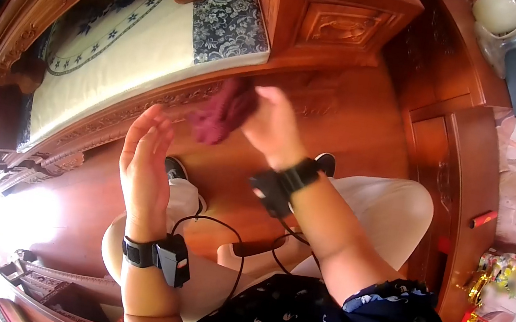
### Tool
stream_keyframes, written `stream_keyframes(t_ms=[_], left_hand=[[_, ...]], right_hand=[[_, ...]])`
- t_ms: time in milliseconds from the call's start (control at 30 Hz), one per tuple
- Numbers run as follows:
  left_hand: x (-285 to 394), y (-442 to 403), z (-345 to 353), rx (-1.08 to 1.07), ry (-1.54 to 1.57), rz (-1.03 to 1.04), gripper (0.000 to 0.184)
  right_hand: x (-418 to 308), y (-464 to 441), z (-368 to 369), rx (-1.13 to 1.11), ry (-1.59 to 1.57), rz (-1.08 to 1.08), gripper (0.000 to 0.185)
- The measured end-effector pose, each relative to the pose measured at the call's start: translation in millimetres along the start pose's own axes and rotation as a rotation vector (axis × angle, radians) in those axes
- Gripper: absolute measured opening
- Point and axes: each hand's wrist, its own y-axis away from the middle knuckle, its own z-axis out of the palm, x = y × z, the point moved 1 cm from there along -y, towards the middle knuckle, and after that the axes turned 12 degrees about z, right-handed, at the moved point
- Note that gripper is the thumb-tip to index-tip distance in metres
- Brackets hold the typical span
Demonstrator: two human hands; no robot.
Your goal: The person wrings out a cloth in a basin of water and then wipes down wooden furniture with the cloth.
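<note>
A crumpled maroon cloth (217, 117) with a ribbed texture hangs in the air in front of me, smeared a little by motion. My right hand (275, 128) grips it from the right side, the thumb pointing up and the other fingers mostly hidden. To the left of the cloth, and apart from it, is my left hand (145, 173). Its fingers are raised and slightly curved, and nothing is in them. Both wrists wear black straps with small box-like devices, joined to black cables.
A carved wooden seat (20, 70) with a cream and dark floral cushion (129, 75) lies ahead. A wooden cabinet (447, 152) stands to the right, with a small red object (484, 219) on it. My legs are bent over the reddish floor (84, 200).
</note>
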Motion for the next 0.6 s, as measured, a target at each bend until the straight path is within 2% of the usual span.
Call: stream_keyframes(t_ms=[33, 100, 133, 200, 233, 300, 333, 467, 600], left_hand=[[1, 1, 1, 0.006, -0.013, -0.005, 0.029], [0, 3, -2, -0.023, -0.040, -0.007, 0.031], [-1, 5, -3, -0.055, -0.079, -0.009, 0.033], [1, 8, -4, -0.060, -0.065, 0.002, 0.032], [2, 8, -5, -0.070, -0.064, 0.017, 0.031], [7, 12, -6, -0.062, -0.059, 0.019, 0.031], [9, 12, -6, -0.060, -0.059, 0.026, 0.031], [13, 12, -14, -0.032, -0.030, 0.053, 0.029], [15, 9, -20, 0.001, -0.013, 0.079, 0.029]], right_hand=[[-13, 18, 0, -0.003, 0.005, 0.005, 0.020], [-32, 43, -1, 0.099, 0.300, -0.334, 0.020], [-40, 49, -3, 0.251, 0.436, -0.569, 0.022], [-68, 55, -8, 0.421, 0.697, -0.833, 0.028], [-77, 43, -18, 0.414, 0.707, -0.834, 0.028], [-88, 25, -45, 0.984, 1.380, -1.250, 0.034], [-75, 17, -37, 0.974, 1.483, -1.424, 0.035], [2, -15, -5, 0.744, 1.472, -1.263, 0.030], [69, -50, 12, 0.751, 1.355, -1.111, 0.034]])
